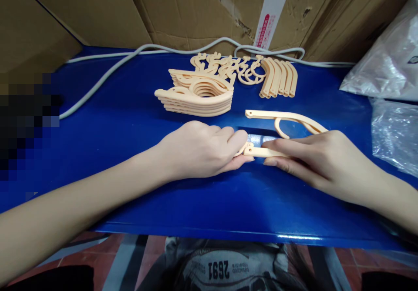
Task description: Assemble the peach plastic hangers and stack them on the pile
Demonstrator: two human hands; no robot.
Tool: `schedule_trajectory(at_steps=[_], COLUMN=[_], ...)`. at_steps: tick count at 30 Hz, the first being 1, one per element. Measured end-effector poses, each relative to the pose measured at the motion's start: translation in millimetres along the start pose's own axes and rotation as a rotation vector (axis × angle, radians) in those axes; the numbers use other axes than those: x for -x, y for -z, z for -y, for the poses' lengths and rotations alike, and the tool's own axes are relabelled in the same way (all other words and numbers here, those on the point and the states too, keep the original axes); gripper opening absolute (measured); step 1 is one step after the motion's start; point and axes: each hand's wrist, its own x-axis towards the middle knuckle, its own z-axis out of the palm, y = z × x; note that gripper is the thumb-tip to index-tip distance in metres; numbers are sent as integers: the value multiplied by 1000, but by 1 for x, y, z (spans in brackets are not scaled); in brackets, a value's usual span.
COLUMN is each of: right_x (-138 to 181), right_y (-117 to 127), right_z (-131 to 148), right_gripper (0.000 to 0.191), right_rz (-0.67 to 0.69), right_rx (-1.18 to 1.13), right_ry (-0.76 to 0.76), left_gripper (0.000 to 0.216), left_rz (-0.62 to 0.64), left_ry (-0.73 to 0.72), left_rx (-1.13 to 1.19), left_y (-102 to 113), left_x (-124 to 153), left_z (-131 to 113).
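Observation:
My left hand (199, 149) is closed, its fingertips pinching a small peach plastic piece (243, 148) at the end of a hanger arm. My right hand (313, 160) is closed round a peach plastic hanger part (287, 119), whose long arm and curved hook stick out above the fingers. The two pieces meet between my hands, low over the blue table (130, 117). Behind them lie a stack of hanger bodies (196, 95), a heap of small hooks (228, 67) and a row of curved arms (279, 78).
A white cable (107, 71) runs along the table's back edge. Cardboard boxes (202, 8) stand behind it. Clear plastic bags (392, 86) lie at the right. A blurred patch covers the far left. The table's front edge is close to my body.

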Motion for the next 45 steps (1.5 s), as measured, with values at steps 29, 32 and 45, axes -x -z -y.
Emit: schedule_trajectory(at_steps=[29,32,45], right_x=[-7,-5,-5], right_y=[5,4,2], right_z=[1,1,1], right_gripper=[40,36,33], right_rz=[214,218,224], right_rx=[-136,-141,-93], right_ry=[-118,-120,-138], left_gripper=[38,36,35], left_rz=[76,101,100], left_ry=[4,7,24], left_rx=[105,131,173], left_y=[-2,-3,-5], left_x=[1,1,0], left_z=[0,-1,-3])
